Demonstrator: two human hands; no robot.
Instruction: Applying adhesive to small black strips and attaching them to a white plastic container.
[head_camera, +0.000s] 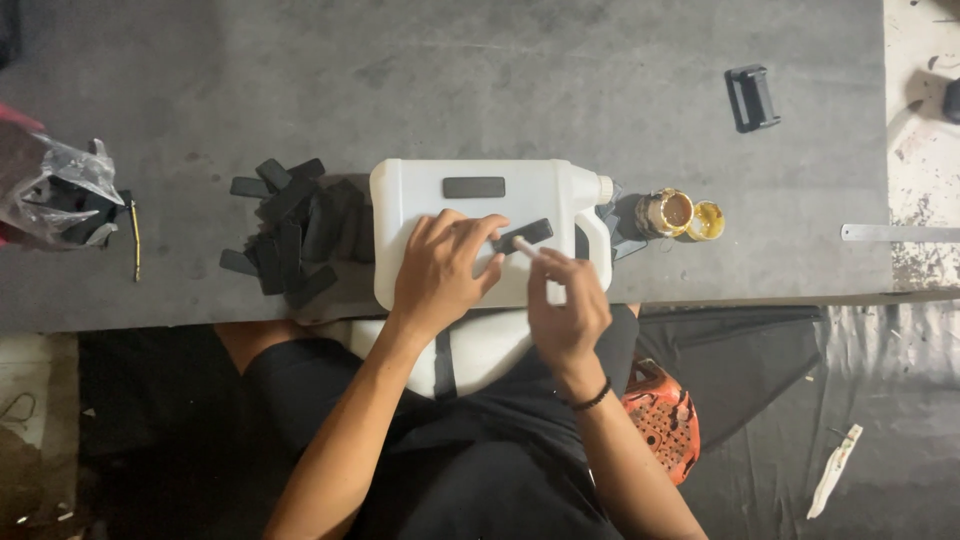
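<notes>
A white plastic jerrycan (420, 195) lies flat on the grey table. Two small black rectangular strips rest on it: one (474, 187) near its far edge, another (523, 236) under my fingers. My left hand (445, 268) presses on the can and holds down that nearer strip with its fingertips. My right hand (566, 305) grips a thin white stick (526, 247) whose tip touches the strip. A second white container (470, 355) sits in my lap below the table edge.
A pile of black strips (285, 235) lies left of the can. A small open tin (668, 211) and its lid (706, 221) stand to the right. A clear bag (55, 190) is at far left, a black buckle (752, 97) and a metal ruler (898, 232) at right.
</notes>
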